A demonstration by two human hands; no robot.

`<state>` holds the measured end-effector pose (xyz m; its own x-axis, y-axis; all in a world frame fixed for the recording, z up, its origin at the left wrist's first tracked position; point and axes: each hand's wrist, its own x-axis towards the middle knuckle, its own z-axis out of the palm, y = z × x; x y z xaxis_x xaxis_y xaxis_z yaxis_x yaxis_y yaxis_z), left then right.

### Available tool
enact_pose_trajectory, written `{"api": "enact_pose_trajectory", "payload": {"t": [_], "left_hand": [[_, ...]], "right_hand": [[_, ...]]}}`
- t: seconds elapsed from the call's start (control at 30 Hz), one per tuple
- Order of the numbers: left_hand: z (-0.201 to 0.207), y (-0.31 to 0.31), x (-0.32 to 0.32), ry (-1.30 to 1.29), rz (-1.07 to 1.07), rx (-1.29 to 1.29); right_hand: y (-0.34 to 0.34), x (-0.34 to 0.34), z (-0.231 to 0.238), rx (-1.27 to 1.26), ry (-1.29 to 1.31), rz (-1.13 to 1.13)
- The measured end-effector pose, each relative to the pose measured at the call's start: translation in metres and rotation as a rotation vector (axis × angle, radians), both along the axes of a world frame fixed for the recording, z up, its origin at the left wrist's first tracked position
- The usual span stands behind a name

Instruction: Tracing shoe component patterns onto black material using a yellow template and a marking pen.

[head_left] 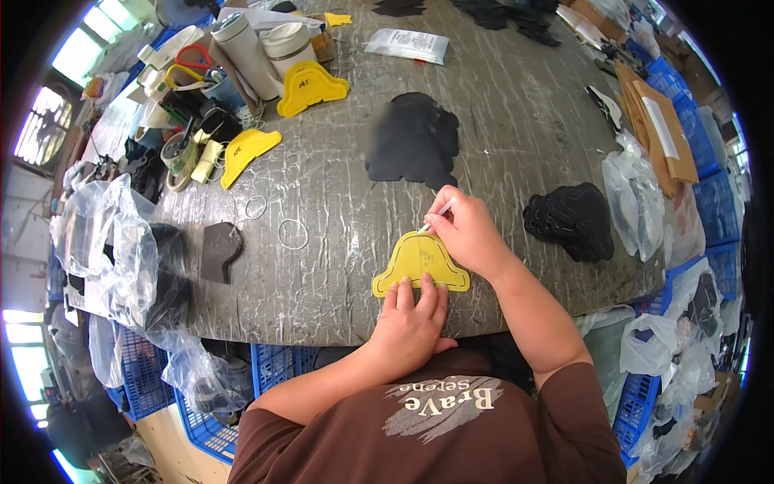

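A yellow bell-shaped template point(403, 258) with slots along its outline lies flat at the near middle of the table. My left hand point(409, 324) rests on its lower edge, fingers stretched out and pressing down. My right hand point(472, 234) grips a slim white pen point(440, 214), its tip at the template's top edge. What lies beneath the template is mostly hidden. Just beyond is a pile of black cut pieces point(415, 137). To the right sits another stack of black pieces point(569, 223) with pale lines on them.
Two more yellow templates point(312, 87) lie far left, near a grey tumbler point(235, 36) and scissors point(192, 60). Rubber bands point(293, 234) and a dark piece point(218, 252) are at left. Plastic bags point(633, 194) edge the right side. Blue crates point(282, 361) stand below the table's front edge.
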<state>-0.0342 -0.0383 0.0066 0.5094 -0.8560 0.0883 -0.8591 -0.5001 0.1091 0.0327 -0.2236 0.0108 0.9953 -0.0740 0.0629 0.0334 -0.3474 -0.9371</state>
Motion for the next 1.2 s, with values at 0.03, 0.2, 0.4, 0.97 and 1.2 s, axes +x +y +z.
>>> {"api": "enact_pose_trajectory", "payload": {"t": [0.03,0.2,0.4,0.97,1.2], "left_hand": [[0.000,0.000,0.000,0.000,0.003,0.005],[0.001,0.000,0.000,0.006,0.006,0.021],[0.002,-0.001,0.000,0.002,0.007,0.025],[0.004,-0.002,0.001,-0.004,-0.001,0.043],[0.007,-0.002,0.001,-0.006,0.005,0.062]], "right_hand": [[0.000,-0.001,0.000,0.013,-0.005,-0.006],[0.001,-0.005,0.002,0.013,-0.024,-0.032],[0.000,-0.007,-0.006,-0.019,-0.076,-0.032],[-0.009,-0.022,-0.008,-0.086,-0.096,-0.093],[-0.013,-0.046,-0.015,-0.070,-0.097,-0.126]]}}
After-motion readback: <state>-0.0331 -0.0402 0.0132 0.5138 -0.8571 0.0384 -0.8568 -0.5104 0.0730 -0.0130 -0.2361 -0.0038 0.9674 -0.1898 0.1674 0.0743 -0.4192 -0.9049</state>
